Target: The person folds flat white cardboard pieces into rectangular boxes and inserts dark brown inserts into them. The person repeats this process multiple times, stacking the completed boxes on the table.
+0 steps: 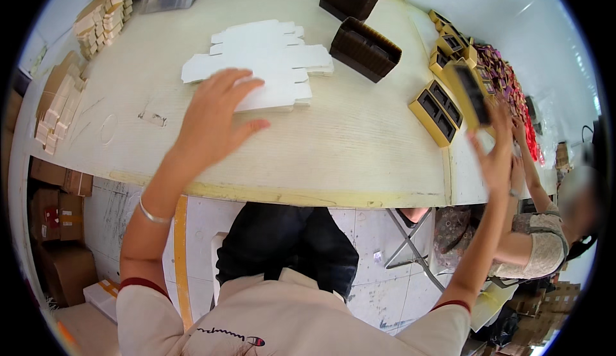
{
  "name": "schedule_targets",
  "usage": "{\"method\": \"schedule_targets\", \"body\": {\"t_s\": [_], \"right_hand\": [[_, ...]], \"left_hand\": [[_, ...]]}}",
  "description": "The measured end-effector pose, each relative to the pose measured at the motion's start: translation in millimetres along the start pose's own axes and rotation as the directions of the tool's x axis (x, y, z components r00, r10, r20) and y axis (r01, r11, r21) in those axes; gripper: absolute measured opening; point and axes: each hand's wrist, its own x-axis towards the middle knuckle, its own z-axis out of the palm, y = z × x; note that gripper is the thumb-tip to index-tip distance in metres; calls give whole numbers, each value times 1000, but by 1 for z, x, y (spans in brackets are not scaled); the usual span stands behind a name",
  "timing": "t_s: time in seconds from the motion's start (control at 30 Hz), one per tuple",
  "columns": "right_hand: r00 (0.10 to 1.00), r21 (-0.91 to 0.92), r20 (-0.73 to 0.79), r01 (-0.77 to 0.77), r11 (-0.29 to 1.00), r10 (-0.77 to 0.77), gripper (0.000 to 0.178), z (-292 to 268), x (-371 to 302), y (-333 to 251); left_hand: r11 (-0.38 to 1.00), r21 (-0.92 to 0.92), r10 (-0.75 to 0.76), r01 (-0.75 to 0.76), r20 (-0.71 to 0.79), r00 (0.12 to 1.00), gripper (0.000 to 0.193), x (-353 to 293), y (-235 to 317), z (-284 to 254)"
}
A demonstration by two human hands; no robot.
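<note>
My left hand (215, 115) is open, fingers and thumb spread, at the near left edge of a stack of flat white die-cut carton blanks (260, 58). Its fingertips overlap the top blank; whether they press on it I cannot tell. On the right, my right hand (494, 160) grips the near end of a gold box with a dark insert (471, 96), thumb on one side and fingers on the other. That box is tilted and smeared by motion. Just left of it, another gold box with black compartments (437, 112) lies on the table (321, 157).
Two dark brown stacks of trays (366, 48) stand beyond the blanks. More gold boxes (449, 42) and a heap of red and purple packets (504, 77) lie far right. A co-worker (532, 247) reaches in there. Stacked folded cartons (61, 99) line the left edge.
</note>
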Motion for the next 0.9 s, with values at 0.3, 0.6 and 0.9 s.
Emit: {"method": "schedule_targets", "body": {"t_s": [0.3, 0.6, 0.9], "right_hand": [[972, 137, 91, 205, 969, -218, 57, 56, 11, -69], [769, 128, -180, 636, 761, -613, 34, 65, -74, -166], [995, 409, 50, 61, 910, -89, 41, 90, -106, -157]], "left_hand": [[988, -65, -89, 139, 495, 864, 29, 38, -33, -17], [908, 39, 419, -418, -39, 907, 15, -51, 82, -24], [945, -319, 96, -72, 62, 993, 29, -34, 106, 35]]}}
